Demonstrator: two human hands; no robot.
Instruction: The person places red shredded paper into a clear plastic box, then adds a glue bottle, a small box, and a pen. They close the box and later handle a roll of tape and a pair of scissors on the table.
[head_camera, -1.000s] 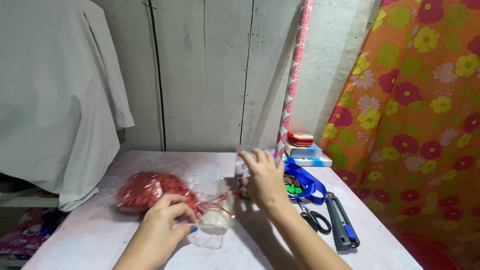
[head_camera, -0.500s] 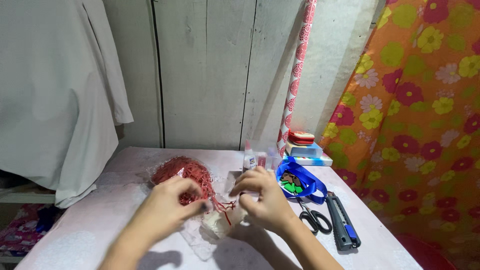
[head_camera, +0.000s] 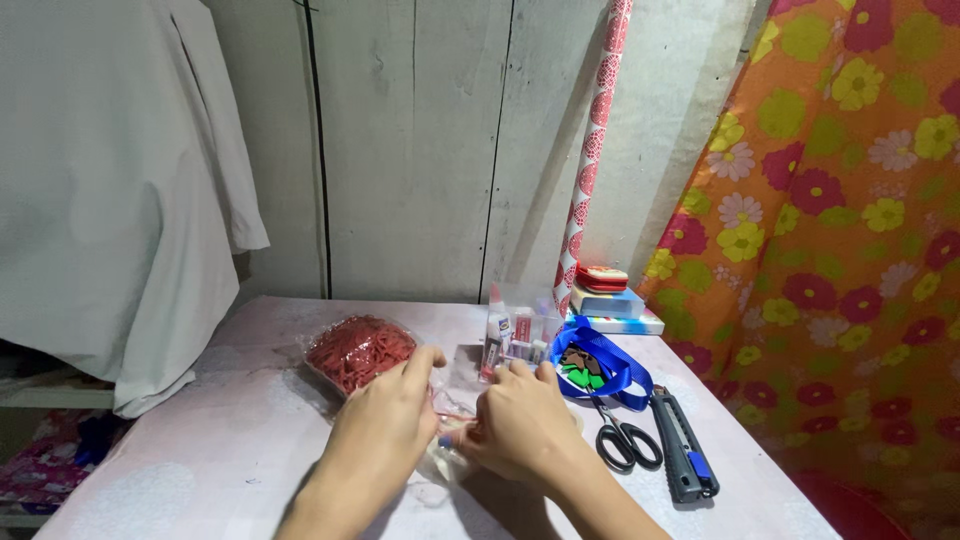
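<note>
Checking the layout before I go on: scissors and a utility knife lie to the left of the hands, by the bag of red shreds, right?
Not quite. In the head view the scissors and utility knife lie right of the hands, by the blue ribbon. The bag of red shreds is on the left.

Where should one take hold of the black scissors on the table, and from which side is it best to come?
Grip the scissors by the two black loops, which lie at the near end, toward the person. The blades point away, with their tips under the blue ribbon. Coming from above at the near end probably suits best: the utility knife lies close on the right, the right hand on the left.
</note>
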